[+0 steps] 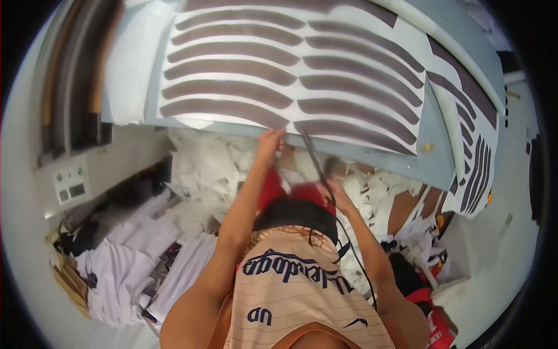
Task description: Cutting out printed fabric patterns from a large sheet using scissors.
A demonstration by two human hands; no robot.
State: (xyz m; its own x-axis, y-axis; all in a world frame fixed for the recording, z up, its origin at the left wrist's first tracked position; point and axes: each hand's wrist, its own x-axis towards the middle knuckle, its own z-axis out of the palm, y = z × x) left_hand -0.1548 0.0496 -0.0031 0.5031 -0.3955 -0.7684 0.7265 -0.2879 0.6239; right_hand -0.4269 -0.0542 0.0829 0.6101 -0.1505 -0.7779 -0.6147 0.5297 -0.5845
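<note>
My left hand (272, 143) is at the near edge of the table, its fingers drawn together beside the lower edge of a white sheet (296, 110). Whether the fingertips grip that edge or something small is too blurred to tell. Rows of long, curved dark brown pieces (232, 71) lie on the sheet. Lower and to the right, my right hand (336, 196) is closed around a long, thin black strip (315, 160). Its far end points up at the sheet, and a thin black line trails from the hand down past my right forearm.
The grey-blue table (439, 154) spans the far side. Another sheet with dark pieces (479, 168) hangs over its right end. White scraps (200, 157) pile up beneath the table edge. Bundled white material (125, 259) lies at left, near a control panel (71, 183).
</note>
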